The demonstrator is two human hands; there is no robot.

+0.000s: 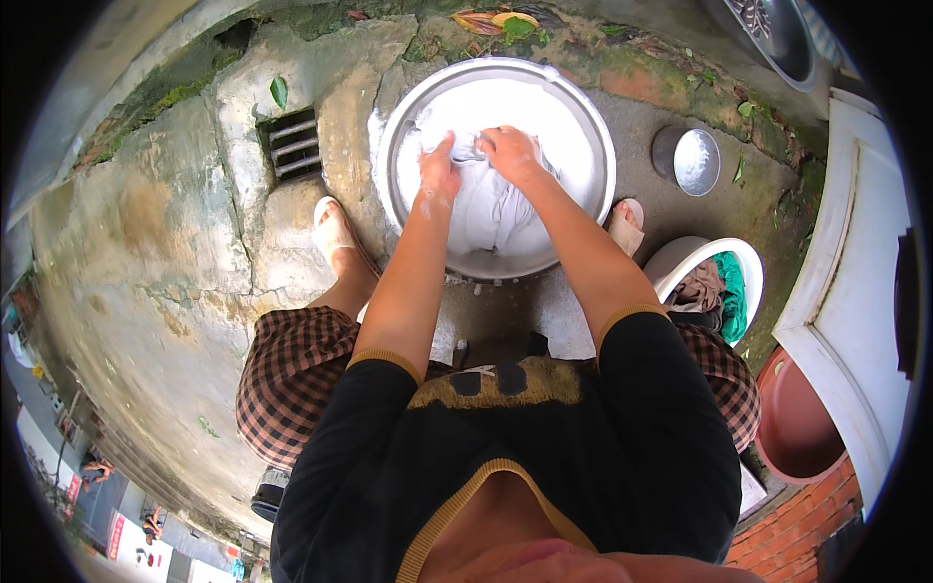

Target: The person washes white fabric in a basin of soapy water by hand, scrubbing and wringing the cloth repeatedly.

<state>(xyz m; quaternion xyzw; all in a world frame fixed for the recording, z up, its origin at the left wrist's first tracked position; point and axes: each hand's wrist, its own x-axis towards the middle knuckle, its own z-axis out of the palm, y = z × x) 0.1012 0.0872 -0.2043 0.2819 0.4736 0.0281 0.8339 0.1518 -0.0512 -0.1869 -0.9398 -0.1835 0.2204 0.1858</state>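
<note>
A wide metal basin (609, 171) stands on the concrete between my feet, full of white suds (539, 102). Pale wet cloth (488, 197) lies bunched in it, running from between my hands toward the near wall. My left hand (439, 171) grips the cloth at its left side, thumb up, with foam on the wrist. Over the cloth's right side bends my right hand (512, 151), its fingers curled into the fabric. The fingertips of both hands are partly hidden by foam and cloth.
A metal pot (665, 153) with suds stands right of the basin. Nearer, a white bucket (754, 273) holds brown and green cloth. A reddish tub (794, 423) and a white door-like panel (860, 218) are at the right. A drain grate (294, 146) lies left.
</note>
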